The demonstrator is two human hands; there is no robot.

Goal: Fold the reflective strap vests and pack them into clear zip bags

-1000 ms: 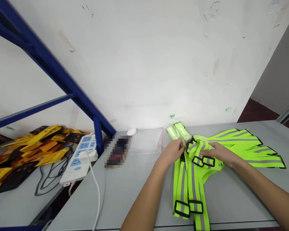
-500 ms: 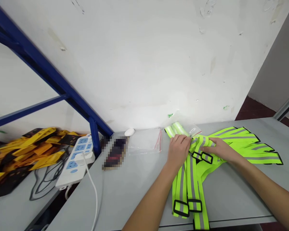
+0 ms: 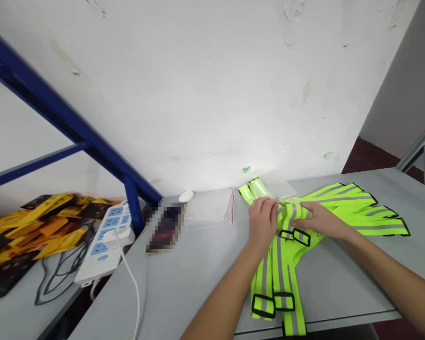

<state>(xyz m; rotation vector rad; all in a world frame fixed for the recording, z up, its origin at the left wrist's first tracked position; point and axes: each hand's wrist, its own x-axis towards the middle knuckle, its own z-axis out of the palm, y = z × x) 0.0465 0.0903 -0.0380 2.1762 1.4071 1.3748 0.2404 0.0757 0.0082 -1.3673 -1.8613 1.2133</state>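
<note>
My left hand [image 3: 263,219] is closed at the mouth of a clear zip bag [image 3: 285,189], which stands tilted toward the wall; its fingertips are partly hidden. Beside it, my right hand [image 3: 320,219] grips a folded bundle of neon-yellow reflective strap [image 3: 293,212] with grey stripes, close to the bag's red-lined edge. Two black buckles [image 3: 301,237] hang just under the bundle. More reflective straps [image 3: 279,264] run down toward the table's front edge and end in black buckles. Another fan of reflective straps [image 3: 371,212] spreads to the right, beyond my right hand.
Flat clear zip bags [image 3: 208,208] lie left of my hands, near a white oval object [image 3: 186,196] and a pixelated item [image 3: 165,227]. A white power strip [image 3: 104,241] with a cable lies by the blue frame [image 3: 102,151]. Yellow-and-black packages [image 3: 38,226] pile at far left.
The whole view has shifted slightly. My right fingers have pressed the folded strap closer to my left hand, and the bag has settled lower behind them. Both hands keep their hold.
</note>
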